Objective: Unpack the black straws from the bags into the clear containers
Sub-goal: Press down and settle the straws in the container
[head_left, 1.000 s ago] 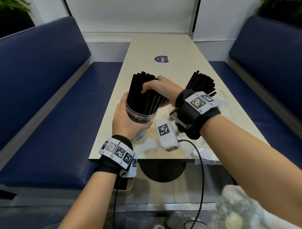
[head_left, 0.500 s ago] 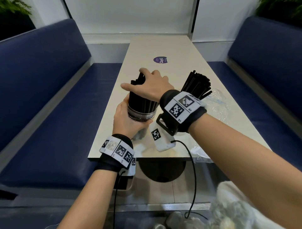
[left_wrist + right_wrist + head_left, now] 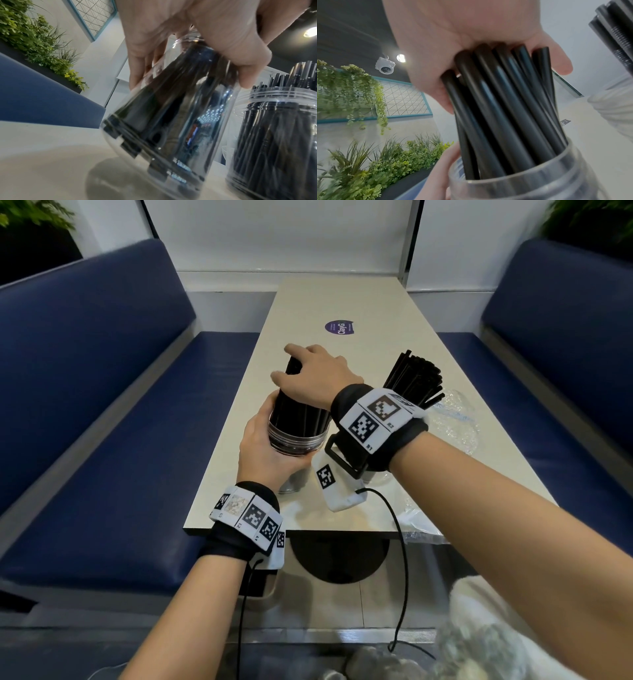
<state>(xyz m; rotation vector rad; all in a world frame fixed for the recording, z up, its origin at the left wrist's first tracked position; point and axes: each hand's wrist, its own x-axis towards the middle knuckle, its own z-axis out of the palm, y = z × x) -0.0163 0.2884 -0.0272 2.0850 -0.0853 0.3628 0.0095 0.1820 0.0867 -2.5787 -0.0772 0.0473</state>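
On the far half of the desk (image 3: 387,313), toward 12 o'clock, there is a round purple sticker (image 3: 339,327) with the word "ClayG" in white; the small line beside it is too small to read. The wrist bands carry square coded marks and small letters: R1 and R2 on the right, L2 on the left.

The left hand (image 3: 265,445) grips a clear jar (image 3: 295,440) around its threaded neck, and the jar leans, with its bottom edge on the desk. The jar is full of black straws (image 3: 501,108). The right hand (image 3: 317,374) lies on top of them, palm on the tips and fingers curved loosely over the bundle.

A second jar of straws (image 3: 278,135) stands just beside the first at 3 o'clock, very near but I cannot tell if they touch. Empty clear bags (image 3: 452,419) lie further at 3 o'clock, by the right edge. The tilted jar is close to the left edge and not far from the near edge. Blue benches (image 3: 102,405) run along both long sides.
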